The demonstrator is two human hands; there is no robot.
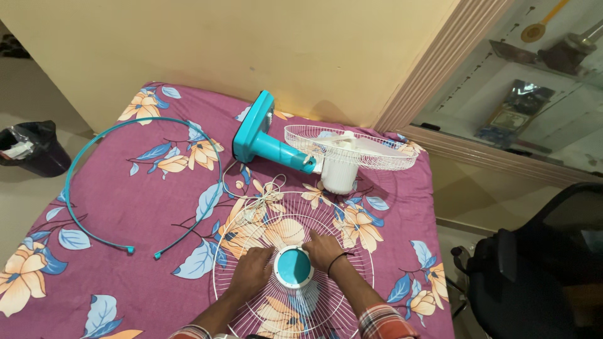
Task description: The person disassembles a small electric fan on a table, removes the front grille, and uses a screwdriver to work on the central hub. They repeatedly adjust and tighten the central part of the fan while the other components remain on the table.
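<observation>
A round white wire fan grille (254, 221) with a teal centre cap (294, 266) lies flat on the purple flowered cloth (125, 257). My left hand (252, 270) rests flat on the grille just left of the cap. Right of the cap, my right hand (325, 248), with a black band at the wrist, presses down on the wires with fingers spread. Neither hand grips anything.
Behind the grille lies a teal fan stand (260, 139) with a white motor (339, 172) and rear grille (352, 145), its white cord (254, 199) coiled close by. A teal rim ring (74, 216) sits to the left. A black bin (34, 147) stands at far left, a black chair (534, 276) at right.
</observation>
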